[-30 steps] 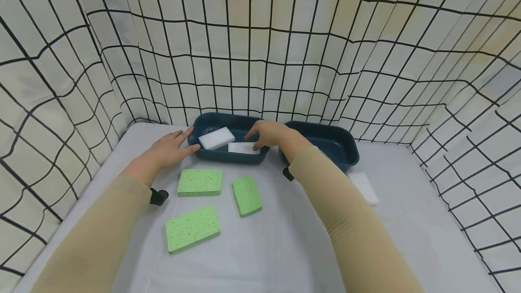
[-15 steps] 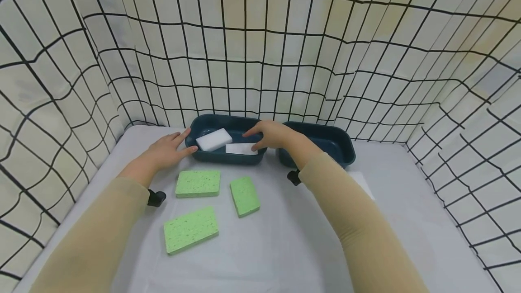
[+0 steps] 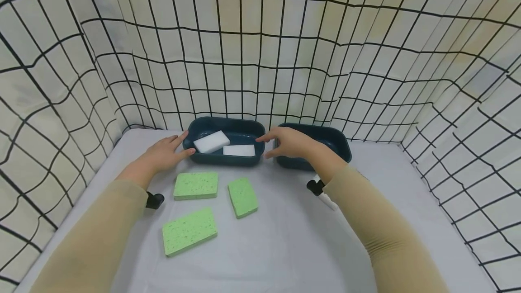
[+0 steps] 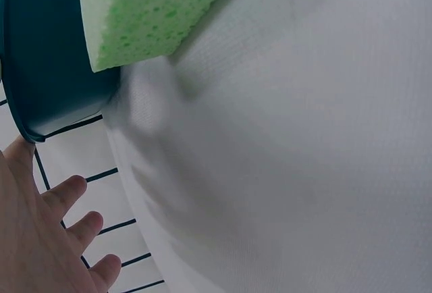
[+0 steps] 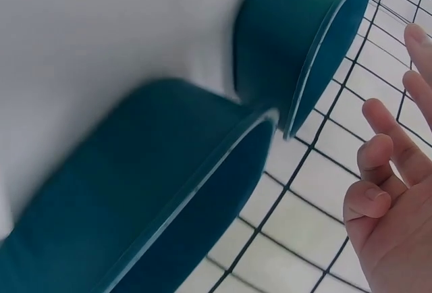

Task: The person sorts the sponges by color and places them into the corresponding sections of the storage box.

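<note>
Two white sponges lie in the left dark teal bin (image 3: pixel 225 159): one tilted sponge (image 3: pixel 211 142) and one flatter sponge (image 3: pixel 239 150). My left hand (image 3: pixel 164 153) touches the left end of that bin with thumb and fingers spread. In the left wrist view, a fingertip of the left hand (image 4: pixel 40 232) meets the rim. My right hand (image 3: pixel 291 143) is over the gap between the two bins, with nothing in it. Part of the right teal bin (image 3: pixel 335 141) is hidden behind that hand. In the right wrist view, the right hand's (image 5: pixel 405 192) fingers are loosely bent.
Three green sponges lie on the white table in front: a back-left one (image 3: pixel 196 185), a middle one (image 3: pixel 243 197) and a front one (image 3: pixel 190 231). A white piece (image 3: pixel 328 201) shows partly under the right sleeve. Black wire grid (image 3: pixel 240 62) encloses the back and sides.
The right hand has left the flatter white sponge in the left bin and moved right, out over the gap between the bins. The left hand stays at the bin's end.
</note>
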{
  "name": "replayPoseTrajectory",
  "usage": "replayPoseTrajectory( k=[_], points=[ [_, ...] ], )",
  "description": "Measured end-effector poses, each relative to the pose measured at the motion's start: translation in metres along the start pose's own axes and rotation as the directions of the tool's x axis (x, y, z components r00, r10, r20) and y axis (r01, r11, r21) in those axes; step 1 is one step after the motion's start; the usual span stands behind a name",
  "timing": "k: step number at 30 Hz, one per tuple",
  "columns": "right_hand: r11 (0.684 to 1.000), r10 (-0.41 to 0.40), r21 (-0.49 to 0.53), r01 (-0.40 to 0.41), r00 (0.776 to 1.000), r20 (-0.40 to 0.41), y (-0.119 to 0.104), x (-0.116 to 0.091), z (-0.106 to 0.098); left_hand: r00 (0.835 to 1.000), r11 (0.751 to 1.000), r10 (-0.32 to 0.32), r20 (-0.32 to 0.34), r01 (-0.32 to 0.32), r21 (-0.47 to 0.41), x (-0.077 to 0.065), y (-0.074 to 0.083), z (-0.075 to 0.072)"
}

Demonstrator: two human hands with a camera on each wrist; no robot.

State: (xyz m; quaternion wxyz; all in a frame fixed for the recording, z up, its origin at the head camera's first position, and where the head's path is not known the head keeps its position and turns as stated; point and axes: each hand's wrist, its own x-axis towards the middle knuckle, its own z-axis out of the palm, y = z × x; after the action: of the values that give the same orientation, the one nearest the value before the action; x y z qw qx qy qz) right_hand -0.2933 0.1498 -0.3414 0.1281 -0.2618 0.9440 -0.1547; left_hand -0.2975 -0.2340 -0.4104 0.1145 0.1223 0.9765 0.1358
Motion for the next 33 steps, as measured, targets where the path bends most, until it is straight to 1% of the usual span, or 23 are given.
replayPoseTrajectory(
  k=[5, 11, 17, 23, 28, 33],
  points=[
    [0.999, -0.031, -0.024, 0.03, 0.999, -0.017, 0.017, -0.024, -0.004, 1.0, 1.0, 0.001, -0.003, -0.001, 0.004, 0.001, -0.002, -0.001],
    [1.0, -0.019, -0.004, 0.019, 0.999, -0.028, 0.043, -0.06, -0.001, 1.0, 1.0, -0.003, -0.004, 0.003, -0.001, 0.001, -0.004, 0.0],
    [0.997, 0.045, 0.058, -0.043, 0.998, -0.033, 0.071, -0.108, 0.008, 1.0, 1.0, 0.002, -0.003, -0.002, -0.005, -0.001, -0.004, -0.001],
    [0.987, 0.139, 0.083, -0.134, 0.989, -0.05, 0.097, -0.149, 0.021, 1.0, 1.0, 0.002, -0.001, -0.002, 0.012, -0.001, -0.004, 0.0],
    [0.98, 0.181, 0.09, -0.175, 0.981, -0.062, 0.11, -0.168, 0.029, 1.0, 1.0, 0.004, -0.005, -0.004, 0.016, 0.001, -0.003, 0.0],
    [0.974, 0.212, 0.093, -0.207, 0.976, -0.046, 0.114, -0.173, 0.034, 1.0, 1.0, 0.001, -0.001, -0.001, 0.006, 0.001, 0.0, 0.0]
  ],
)
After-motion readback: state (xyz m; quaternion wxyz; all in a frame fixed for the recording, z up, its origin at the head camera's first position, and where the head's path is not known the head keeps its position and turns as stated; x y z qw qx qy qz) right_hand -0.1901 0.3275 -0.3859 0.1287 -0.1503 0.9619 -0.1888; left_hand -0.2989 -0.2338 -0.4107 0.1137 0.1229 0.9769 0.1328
